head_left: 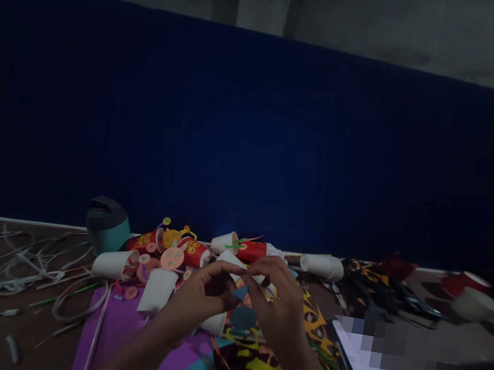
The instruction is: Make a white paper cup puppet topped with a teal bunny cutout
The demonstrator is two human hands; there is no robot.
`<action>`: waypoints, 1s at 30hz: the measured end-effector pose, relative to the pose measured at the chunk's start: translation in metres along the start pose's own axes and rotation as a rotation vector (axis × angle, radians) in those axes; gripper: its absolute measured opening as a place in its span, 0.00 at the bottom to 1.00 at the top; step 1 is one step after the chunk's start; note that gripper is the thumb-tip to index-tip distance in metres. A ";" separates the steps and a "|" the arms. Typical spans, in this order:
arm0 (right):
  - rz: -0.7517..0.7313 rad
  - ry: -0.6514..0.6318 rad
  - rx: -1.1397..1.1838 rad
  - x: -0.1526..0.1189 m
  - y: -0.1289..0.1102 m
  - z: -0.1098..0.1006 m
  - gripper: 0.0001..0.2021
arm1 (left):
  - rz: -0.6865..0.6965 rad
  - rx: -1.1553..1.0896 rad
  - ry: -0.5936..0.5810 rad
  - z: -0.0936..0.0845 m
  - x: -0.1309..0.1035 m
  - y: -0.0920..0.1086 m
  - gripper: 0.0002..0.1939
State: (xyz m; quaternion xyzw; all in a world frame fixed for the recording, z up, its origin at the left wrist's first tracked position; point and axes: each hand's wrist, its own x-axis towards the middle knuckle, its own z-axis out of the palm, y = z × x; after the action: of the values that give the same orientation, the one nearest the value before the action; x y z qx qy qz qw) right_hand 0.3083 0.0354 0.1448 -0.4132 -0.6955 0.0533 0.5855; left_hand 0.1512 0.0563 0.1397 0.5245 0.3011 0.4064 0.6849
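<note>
Several cups [157, 291], contents unclear, near left hand [203, 292] pinching blue piece [240, 292], right hand [281, 300] grip uncertain

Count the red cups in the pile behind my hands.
3: one red cup beside the teal device, a second red cup right of the orange cutout, and a third red cup just right of a white cup. More may be hidden.

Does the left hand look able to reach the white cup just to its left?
Likely yes: the white cup is close, and nothing seems to block it, though the left hand seems to hold a small blue piece.
</note>
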 end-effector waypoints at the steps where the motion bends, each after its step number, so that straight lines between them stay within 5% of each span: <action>1: -0.003 -0.011 -0.006 0.000 0.000 -0.001 0.05 | 0.005 0.022 0.006 -0.001 0.000 -0.001 0.17; 20: 0.051 -0.150 -0.084 0.000 0.001 -0.007 0.06 | 0.012 0.206 0.044 -0.003 0.004 0.001 0.16; 30: 0.006 -0.102 -0.028 0.000 -0.006 -0.005 0.05 | 0.014 -0.012 0.148 -0.011 0.008 0.001 0.25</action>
State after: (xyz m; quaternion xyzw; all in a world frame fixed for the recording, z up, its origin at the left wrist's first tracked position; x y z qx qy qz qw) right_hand 0.3100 0.0293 0.1492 -0.4202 -0.7239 0.0664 0.5432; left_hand 0.1453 0.0686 0.1377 0.4909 0.3446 0.4508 0.6611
